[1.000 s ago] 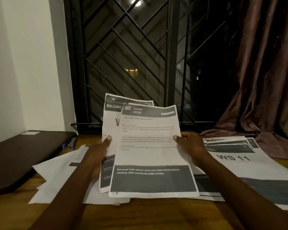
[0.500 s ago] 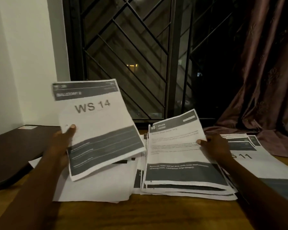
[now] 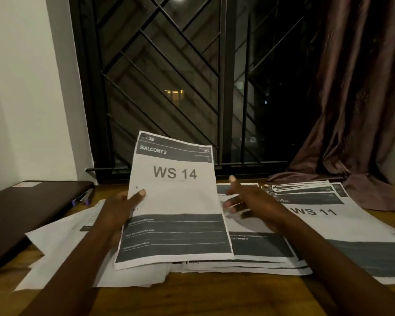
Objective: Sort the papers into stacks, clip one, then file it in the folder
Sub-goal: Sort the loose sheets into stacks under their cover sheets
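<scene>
A sheet headed "BALCONY 2, WS 14" (image 3: 176, 201) stands tilted up over the middle of the wooden desk (image 3: 192, 297). My left hand (image 3: 123, 206) pinches its left edge, thumb on the front. My right hand (image 3: 244, 199) hovers just right of the sheet with fingers loosely spread, holding nothing. Beneath lies a stack of printed pages (image 3: 260, 249). A second stack topped by "WS 11" (image 3: 333, 226) lies at the right. Loose white sheets (image 3: 62, 242) spread at the left. A dark folder (image 3: 25, 208) rests at the far left.
A barred window (image 3: 169, 76) rises behind the desk, with a white wall (image 3: 27, 87) at the left. A brown curtain (image 3: 356, 99) hangs at the right and bunches onto the desk's back corner. A small purple-tipped object (image 3: 83, 198) lies beside the folder.
My left hand brought the WS 14 sheet from the left to the middle, over the central stack. My right hand let go of the page it set down and lifted off.
</scene>
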`<state>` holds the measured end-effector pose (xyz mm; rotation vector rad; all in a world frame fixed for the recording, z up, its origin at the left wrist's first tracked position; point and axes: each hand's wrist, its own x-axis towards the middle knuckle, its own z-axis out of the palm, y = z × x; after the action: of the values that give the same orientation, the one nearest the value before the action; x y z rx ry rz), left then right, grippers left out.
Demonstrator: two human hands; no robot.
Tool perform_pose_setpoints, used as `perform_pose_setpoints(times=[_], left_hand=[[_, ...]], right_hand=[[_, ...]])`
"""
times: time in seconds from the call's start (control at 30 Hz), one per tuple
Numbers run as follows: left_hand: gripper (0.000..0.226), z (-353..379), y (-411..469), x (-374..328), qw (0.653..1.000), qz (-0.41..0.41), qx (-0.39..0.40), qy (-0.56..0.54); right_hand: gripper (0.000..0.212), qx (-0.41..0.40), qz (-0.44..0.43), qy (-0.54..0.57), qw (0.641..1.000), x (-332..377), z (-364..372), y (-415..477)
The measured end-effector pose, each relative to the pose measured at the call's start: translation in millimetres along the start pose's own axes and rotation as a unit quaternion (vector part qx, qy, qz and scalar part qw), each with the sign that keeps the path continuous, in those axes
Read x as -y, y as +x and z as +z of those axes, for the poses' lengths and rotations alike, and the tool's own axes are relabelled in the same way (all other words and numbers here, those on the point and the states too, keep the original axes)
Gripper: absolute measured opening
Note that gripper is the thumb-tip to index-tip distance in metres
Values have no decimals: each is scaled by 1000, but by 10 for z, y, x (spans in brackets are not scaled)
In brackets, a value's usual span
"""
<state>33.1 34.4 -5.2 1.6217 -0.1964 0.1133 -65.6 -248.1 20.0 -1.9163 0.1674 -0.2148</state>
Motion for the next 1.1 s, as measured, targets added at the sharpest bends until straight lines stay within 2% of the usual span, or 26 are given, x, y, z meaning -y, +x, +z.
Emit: perform_pose_setpoints(times=[0.03, 0.1, 0.2, 0.27, 0.4, 0.47, 0.6, 0.73, 0.83, 0.97, 1.07, 1.1], left_hand=[[20, 32, -19, -17, 1000, -7, 6, 4], [23, 85, -66, -38, 999, -15, 30, 2], [26, 211, -140, -46, 993, -31, 99, -62], [31, 276, -154, -50, 988, -36, 118, -89], [27, 368, -188, -38, 990, -16, 129, -54], [23, 425, -210, -27, 991, -5, 130, -37], [18, 561, -254, -37, 991, 16, 126, -28], [14, 769, -265, -162, 991, 40, 125, -24], [14, 1082, -269, -244, 989, 41, 133, -44], [11, 1627, -359, -295, 984, 38, 168, -51], [12, 2038, -471, -329, 982, 38, 182, -36], [13, 2169, -517, -328, 982, 42, 184, -33]], right_hand=[[55, 40, 13, 23, 999, 27, 70, -35], [49, 37, 0, 24, 999, 25, 175, -33], [30, -93, -19, 22, 995, 3, 130, 59], [23, -159, -15, -42, 986, -26, -118, 93], [21, -215, 14, -125, 968, -195, -878, -13], [28, -244, 61, -196, 948, -293, -1258, -107], [35, -218, 164, -291, 917, -453, -1828, -239], [42, -180, 201, -380, 885, -750, -2103, -209], [48, -176, 240, -403, 865, -796, -2128, -266], [46, -197, 228, -403, 864, -787, -2262, -309], [20, -245, 167, -367, 882, -875, -2527, -269], [19, -250, 156, -353, 888, -881, -2580, -284]])
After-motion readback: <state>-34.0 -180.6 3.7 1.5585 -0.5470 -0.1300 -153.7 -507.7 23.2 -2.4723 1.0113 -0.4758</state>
